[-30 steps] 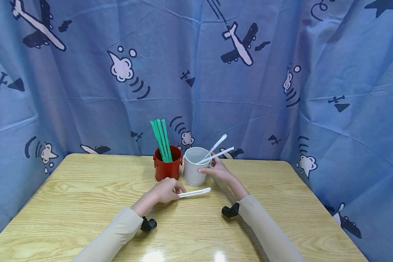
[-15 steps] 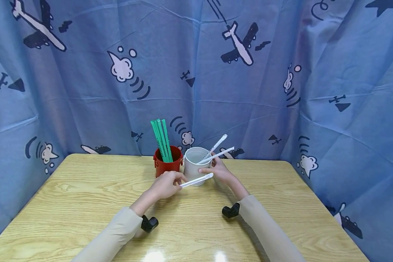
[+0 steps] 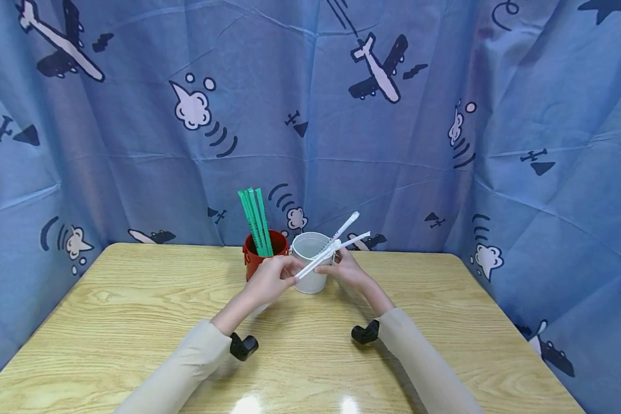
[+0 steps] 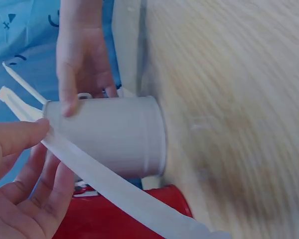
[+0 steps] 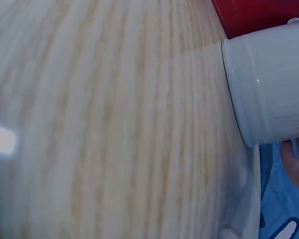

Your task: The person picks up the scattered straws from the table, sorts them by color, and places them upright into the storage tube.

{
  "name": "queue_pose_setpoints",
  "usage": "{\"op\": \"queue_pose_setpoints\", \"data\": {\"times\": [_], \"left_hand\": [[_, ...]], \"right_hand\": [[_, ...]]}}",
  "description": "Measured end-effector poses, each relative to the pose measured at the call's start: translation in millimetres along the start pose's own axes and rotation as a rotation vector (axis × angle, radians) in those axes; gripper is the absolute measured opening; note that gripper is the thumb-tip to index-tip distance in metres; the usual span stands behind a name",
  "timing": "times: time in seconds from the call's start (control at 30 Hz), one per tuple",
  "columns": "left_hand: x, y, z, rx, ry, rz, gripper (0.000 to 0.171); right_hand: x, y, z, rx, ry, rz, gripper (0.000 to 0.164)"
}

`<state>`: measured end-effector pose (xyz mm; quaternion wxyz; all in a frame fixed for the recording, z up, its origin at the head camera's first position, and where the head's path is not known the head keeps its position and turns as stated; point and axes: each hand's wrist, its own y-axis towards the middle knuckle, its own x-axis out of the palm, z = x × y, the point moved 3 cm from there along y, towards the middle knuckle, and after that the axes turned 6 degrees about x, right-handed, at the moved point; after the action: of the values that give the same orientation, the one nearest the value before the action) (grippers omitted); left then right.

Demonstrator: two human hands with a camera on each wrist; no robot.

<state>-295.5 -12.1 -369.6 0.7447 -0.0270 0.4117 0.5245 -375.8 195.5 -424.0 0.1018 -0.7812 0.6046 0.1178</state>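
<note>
My left hand [image 3: 273,280] pinches a white paper-wrapped straw [image 4: 107,181] between thumb and fingers, its far end slanting up across the front of a white metal bucket [image 3: 310,283]. On the bucket's right side, my right hand [image 3: 349,269] grips the wall near the rim, thumb in front. Two more wrapped white straws [image 3: 351,219] lean out of the bucket toward the right. The right wrist view catches only a few fingers [image 5: 295,164] beside the bucket. How far the held straw's tip lies over the rim is hard to tell.
Left of the white bucket, close against it, stands a red bucket [image 3: 252,265] holding several green-wrapped straws [image 3: 256,221]. Both are near the back of the wooden table [image 3: 150,299], in front of a blue curtain [image 3: 248,86] with airplane prints.
My left hand has lifted the straw from low over the table, up and right to the white bucket, tilting it more steeply. The right hand stays on the bucket.
</note>
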Motion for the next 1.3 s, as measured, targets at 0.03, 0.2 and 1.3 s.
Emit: {"op": "queue_pose_setpoints", "data": {"times": [0.03,0.2,1.3], "left_hand": [[-1.0,1.6,2.0,0.005,-0.008,0.011,0.021],[-7.0,9.8,12.8,0.031,-0.018,0.041,0.022],[-56.4,50.9,52.6,0.13,-0.142,0.616,0.023]], "right_hand": [[0,0,0,0.008,0.0,-0.002,0.083],[0,0,-1,0.013,0.01,-0.011,0.089],[-1,0,-1,0.003,0.02,-0.02,0.104]]}}
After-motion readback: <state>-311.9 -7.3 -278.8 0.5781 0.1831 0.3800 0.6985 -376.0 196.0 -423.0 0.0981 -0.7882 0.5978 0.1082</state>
